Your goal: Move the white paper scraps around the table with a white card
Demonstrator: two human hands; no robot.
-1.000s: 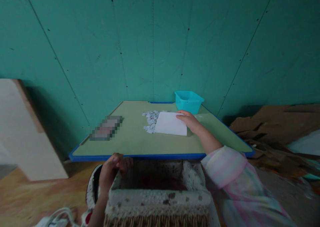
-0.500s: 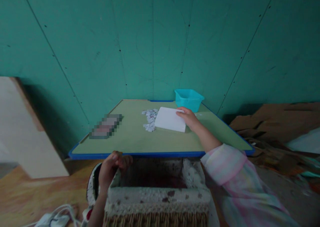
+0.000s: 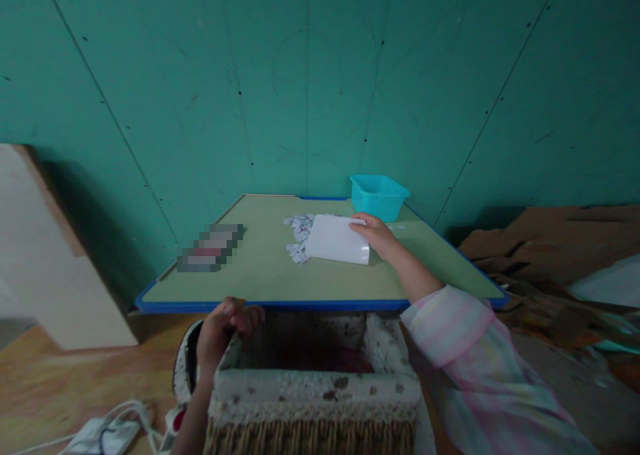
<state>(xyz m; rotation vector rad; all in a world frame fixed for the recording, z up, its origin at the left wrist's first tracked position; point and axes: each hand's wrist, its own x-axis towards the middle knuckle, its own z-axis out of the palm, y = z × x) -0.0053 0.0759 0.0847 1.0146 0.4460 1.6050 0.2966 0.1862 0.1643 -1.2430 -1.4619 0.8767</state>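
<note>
The right hand [image 3: 374, 233] is partly closed, thumb over the far right corner of the white sheet [image 3: 336, 239], which it grips; the sheet is near the middle of the table [image 3: 250, 283], its left edge meeting a pile of scraps [image 3: 299, 251]; a strip of tabletop runs between the sheet's near edge and the table's blue near edge; wider room lies to the left, between the scraps and a pixelated item [image 3: 211, 248] by the left edge; at far right the blue tub [image 3: 379, 201] stands just beyond the right hand, narrowing the space there; the left hand [image 3: 225, 329] is curled at the left rim of the basket [image 3: 320, 389], beside the table's near edge; whether it holds anything, I cannot tell.
</note>
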